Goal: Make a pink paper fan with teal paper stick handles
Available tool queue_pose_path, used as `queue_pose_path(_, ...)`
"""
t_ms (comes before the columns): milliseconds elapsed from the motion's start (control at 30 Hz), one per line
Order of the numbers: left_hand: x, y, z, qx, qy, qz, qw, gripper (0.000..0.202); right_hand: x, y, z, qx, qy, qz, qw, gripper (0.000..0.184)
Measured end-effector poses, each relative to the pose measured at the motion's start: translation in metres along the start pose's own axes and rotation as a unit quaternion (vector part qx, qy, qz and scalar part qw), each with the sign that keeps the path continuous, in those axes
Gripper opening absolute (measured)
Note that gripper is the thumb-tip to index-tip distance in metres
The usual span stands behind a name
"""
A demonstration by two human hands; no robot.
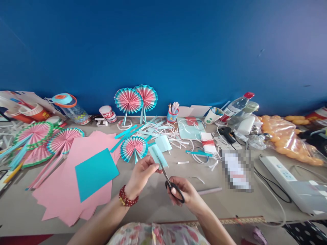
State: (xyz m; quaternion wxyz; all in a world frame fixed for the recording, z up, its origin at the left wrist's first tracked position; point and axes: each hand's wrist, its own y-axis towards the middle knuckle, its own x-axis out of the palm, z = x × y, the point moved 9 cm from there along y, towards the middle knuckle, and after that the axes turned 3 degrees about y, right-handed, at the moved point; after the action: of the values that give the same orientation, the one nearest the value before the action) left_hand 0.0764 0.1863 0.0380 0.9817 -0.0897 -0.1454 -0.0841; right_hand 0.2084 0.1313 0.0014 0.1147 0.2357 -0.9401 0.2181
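Observation:
Near the middle of the table, my left hand pinches a light blue strip of paper by its lower end. My right hand grips a pair of scissors with black handles, its fingers through the loops. The scissor blades point up and away from me and lie against the strip; whether they are cutting it I cannot tell. Just beyond my hands lie a pink and blue pleated paper fan and another light blue paper piece.
Left of my hands, a teal sheet lies on pink sheets. More fans lean on the blue wall. White paper scraps litter the middle. To the right are a plastic bottle, a glue gun and a power strip.

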Motion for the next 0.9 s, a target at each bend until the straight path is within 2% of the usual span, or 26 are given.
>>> queue_pose_path(733, 0.002, -0.001, 0.004, -0.013, -0.01, -0.004, 1.0, 0.017, -0.006, 0.002, 0.002, -0.027, -0.025, 0.016, 0.999, 0.051)
queue_pose_path(900, 0.001, -0.001, 0.014, 0.024, 0.043, -0.018, 0.999, 0.019, -0.006, 0.002, 0.003, -0.03, -0.035, 0.018, 0.999, 0.051)
